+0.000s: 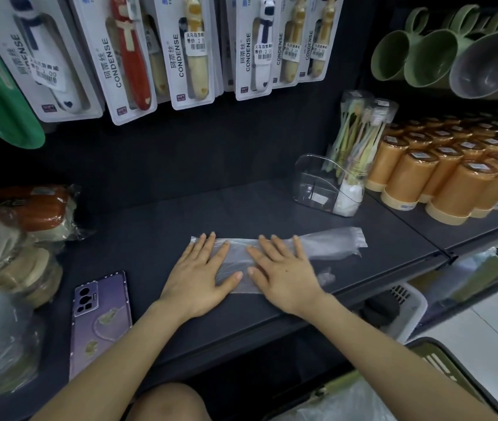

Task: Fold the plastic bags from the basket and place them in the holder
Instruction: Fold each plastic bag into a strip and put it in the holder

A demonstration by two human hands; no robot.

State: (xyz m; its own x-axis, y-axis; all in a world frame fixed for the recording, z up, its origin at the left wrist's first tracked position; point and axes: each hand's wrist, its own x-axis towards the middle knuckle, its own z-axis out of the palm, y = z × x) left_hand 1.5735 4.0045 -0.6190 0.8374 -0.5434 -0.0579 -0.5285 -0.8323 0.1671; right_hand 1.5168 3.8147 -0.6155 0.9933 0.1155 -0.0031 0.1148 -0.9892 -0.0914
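A clear plastic bag, folded into a long narrow strip, lies flat on the dark shelf. My left hand presses flat on its left end, fingers spread. Beside it, my right hand lies palm down on the strip's middle. The strip's right end sticks out past my right hand. A clear plastic holder stands at the back right of the shelf with white folded bags in its right part. The green basket at the bottom right holds more clear bags.
A purple phone lies left of my left arm. Wrapped packages pile up at the far left. Packed toothbrushes hang above. Orange cups fill the right shelf, and a white basket sits below the shelf edge.
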